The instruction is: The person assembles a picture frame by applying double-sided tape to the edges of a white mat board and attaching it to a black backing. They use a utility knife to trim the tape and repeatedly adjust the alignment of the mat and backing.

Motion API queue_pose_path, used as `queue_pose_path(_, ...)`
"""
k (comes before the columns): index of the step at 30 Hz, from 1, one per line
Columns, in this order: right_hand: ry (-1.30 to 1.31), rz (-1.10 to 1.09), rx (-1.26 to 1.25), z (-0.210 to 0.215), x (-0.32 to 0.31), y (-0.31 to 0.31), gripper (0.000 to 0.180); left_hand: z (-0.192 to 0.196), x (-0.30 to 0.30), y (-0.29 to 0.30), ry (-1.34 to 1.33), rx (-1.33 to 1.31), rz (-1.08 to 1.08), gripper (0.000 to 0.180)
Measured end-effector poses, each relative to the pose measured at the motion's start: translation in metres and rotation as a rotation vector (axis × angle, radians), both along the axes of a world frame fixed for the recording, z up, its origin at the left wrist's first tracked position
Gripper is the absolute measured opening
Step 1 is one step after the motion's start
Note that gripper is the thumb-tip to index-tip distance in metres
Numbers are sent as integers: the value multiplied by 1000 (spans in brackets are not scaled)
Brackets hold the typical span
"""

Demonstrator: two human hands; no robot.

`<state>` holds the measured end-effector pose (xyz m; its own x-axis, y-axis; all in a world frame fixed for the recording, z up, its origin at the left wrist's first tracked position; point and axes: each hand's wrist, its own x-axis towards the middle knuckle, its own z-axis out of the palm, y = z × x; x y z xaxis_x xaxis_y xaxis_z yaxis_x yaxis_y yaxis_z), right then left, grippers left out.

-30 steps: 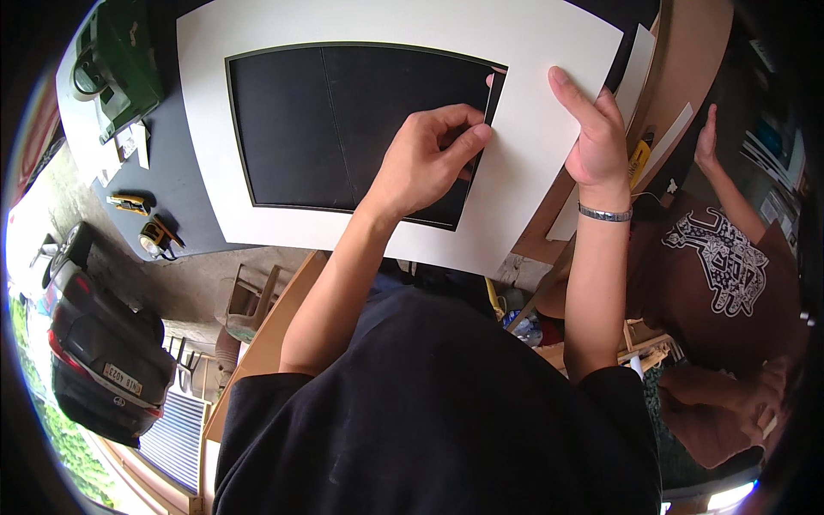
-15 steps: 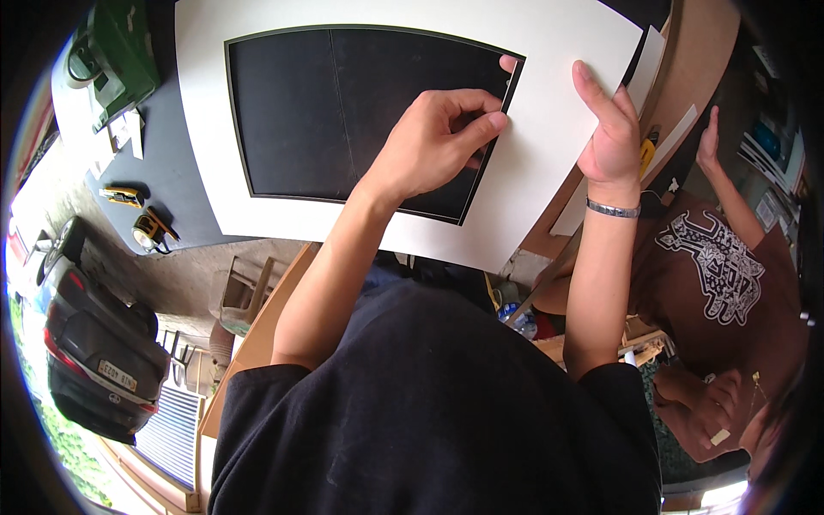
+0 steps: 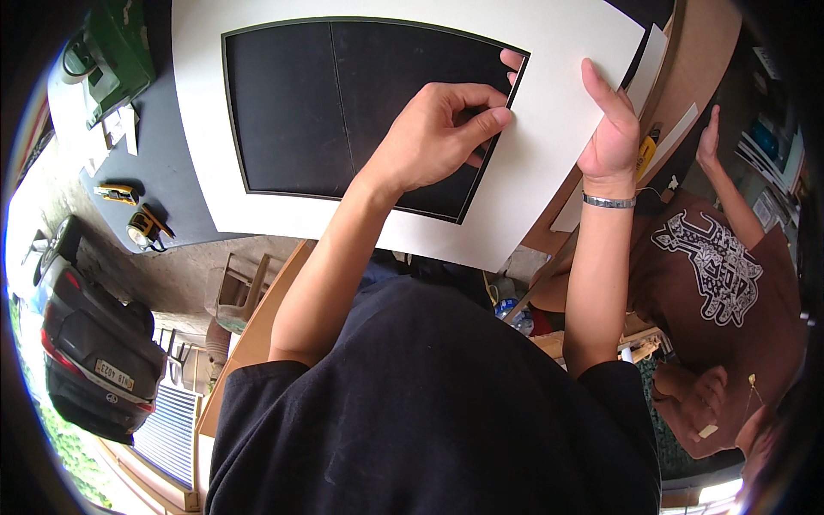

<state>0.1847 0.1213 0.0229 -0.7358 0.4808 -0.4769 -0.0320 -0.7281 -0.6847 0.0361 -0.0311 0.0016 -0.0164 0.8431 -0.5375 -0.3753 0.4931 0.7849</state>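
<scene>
A large white mat board (image 3: pixel 283 213) with a black-edged rectangular window lies tilted before me, a dark surface (image 3: pixel 283 112) with a thin line across it showing through the window. My left hand (image 3: pixel 438 137) reaches over the board and pinches the window's right inner edge, thumb on the front, other fingers curled into the opening. At the board's right side, my right hand (image 3: pixel 611 142) supports it from beneath. Its thumb stands up off the face, and fingertips show through the window's upper right corner. Most of the right fingers are hidden by the board.
On the dark table (image 3: pixel 184 210) at left lie a yellow-black cutter (image 3: pixel 118 193), a tape measure (image 3: pixel 148 227) and a green tool (image 3: pixel 116 64). Another yellow tool (image 3: pixel 648 154) is by the wooden edge (image 3: pixel 695 69). A person in a brown shirt (image 3: pixel 687 275) is close on my right.
Both hands stay at about the same spots on the board. My left hand and the window edge have shifted slightly up and right; more of the fingertips shows through the window.
</scene>
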Motion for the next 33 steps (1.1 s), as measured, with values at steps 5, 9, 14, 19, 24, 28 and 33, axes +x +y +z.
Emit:
queue_pose_path(5, 15, -43, -23, -1, -2, -1, 49, 0, 0, 2, 10, -4, 9, 28)
queue_pose_path(9, 30, -51, -49, -2, -2, -2, 49, -1, 0, 3, 19, 12, 17, 28)
queue_pose_path(14, 20, -38, -31, -1, -1, -2, 49, 0, 1, 2, -13, -1, 24, 29)
queue_pose_path(19, -5, 16, 18, 1, -1, -1, 49, -1, 1, 0, -5, -10, 20, 29)
queue_pose_path(24, -39, 75, 89, 1, -1, 0, 48, -1, 0, -1, 18, -27, 13, 30)
queue_pose_path(28, 4, 148, 63, -1, 4, 6, 51, -3, 1, -2, 20, -14, 21, 30)
queue_pose_path(33, -19, 80, 90, 0, 0, 0, 47, -4, 1, -3, 18, -12, 21, 30)
